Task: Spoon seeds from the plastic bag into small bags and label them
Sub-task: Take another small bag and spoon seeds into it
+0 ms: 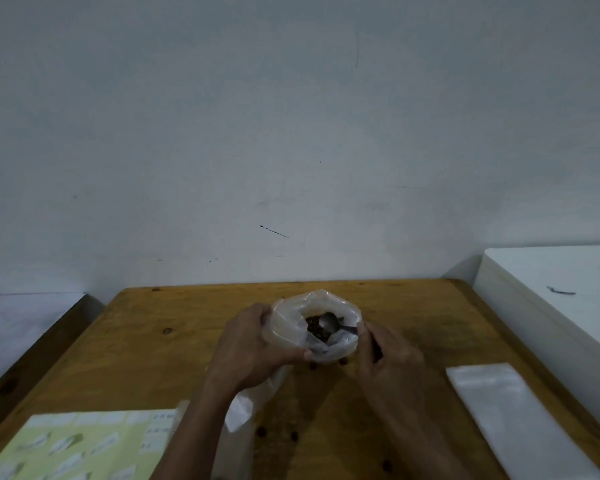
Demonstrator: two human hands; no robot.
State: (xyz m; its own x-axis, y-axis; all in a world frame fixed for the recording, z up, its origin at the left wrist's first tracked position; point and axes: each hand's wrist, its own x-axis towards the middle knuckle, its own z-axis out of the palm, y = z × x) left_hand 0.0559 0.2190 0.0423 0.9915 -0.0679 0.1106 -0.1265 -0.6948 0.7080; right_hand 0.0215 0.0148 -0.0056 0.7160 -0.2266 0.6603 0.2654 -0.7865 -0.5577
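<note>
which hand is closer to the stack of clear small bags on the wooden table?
Right. The right hand holds the metal spoon just left of the stack of clear small bags; the left hand grips the plastic seed bag farther left.

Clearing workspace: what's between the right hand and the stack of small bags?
Bare wooden table between the right hand and the stack of small bags, in the head view.

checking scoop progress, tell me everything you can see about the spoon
The spoon looks like plain silvery metal. Its bowl faces up inside the open mouth of the clear plastic bag, resting on the dark seeds and looking empty. The thin handle runs out to the right over the bag's rim into the right hand, which pinches it. The left hand grips the bag, not the spoon.
</note>
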